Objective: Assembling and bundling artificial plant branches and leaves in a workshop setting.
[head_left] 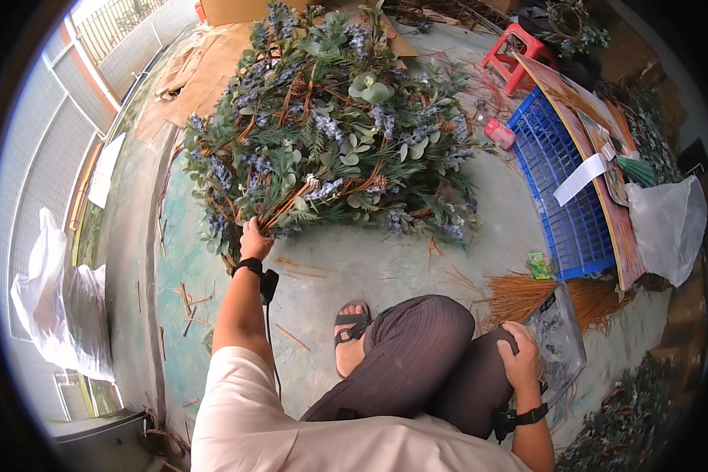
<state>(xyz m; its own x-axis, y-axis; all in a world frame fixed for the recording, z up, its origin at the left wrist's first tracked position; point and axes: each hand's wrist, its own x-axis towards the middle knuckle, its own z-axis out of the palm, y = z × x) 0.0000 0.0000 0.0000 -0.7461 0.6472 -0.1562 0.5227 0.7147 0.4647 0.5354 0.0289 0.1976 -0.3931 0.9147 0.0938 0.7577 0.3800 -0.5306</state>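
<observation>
Brown trouser knee (417, 354) raised nearest, taken as landmark. Right hand (521, 358) resting on that knee's right side, fingers curled over the edge of a clear plastic bag (560, 342) that hangs just right of the knee; black strap at the wrist. Sandalled foot (352, 330) flat on the green concrete floor (385, 263), just left of the knee. Straw-coloured bundle of thin stems (527, 293) lying beyond the bag, up and right of the knee. Left hand (253, 240) stretched out well ahead and left of the knee, closed around the orange-brown stems (287, 208) at the near edge of 1 big heap of artificial greenery (338, 126): green leaves, pine sprigs, purple-blue flower spikes, small cones. Heap spreading away from that hand, up and to its right, stems fanning from the grip. Black band and cord at the left wrist. Blue plastic crate (562, 189) far right of the knee, with flat printed boards (606, 157) laid across it and a white plastic bag (669, 224) beside. Red stool (518, 55) farthest, beyond the crate. Brown cardboard (212, 67) behind the heap, far left.
</observation>
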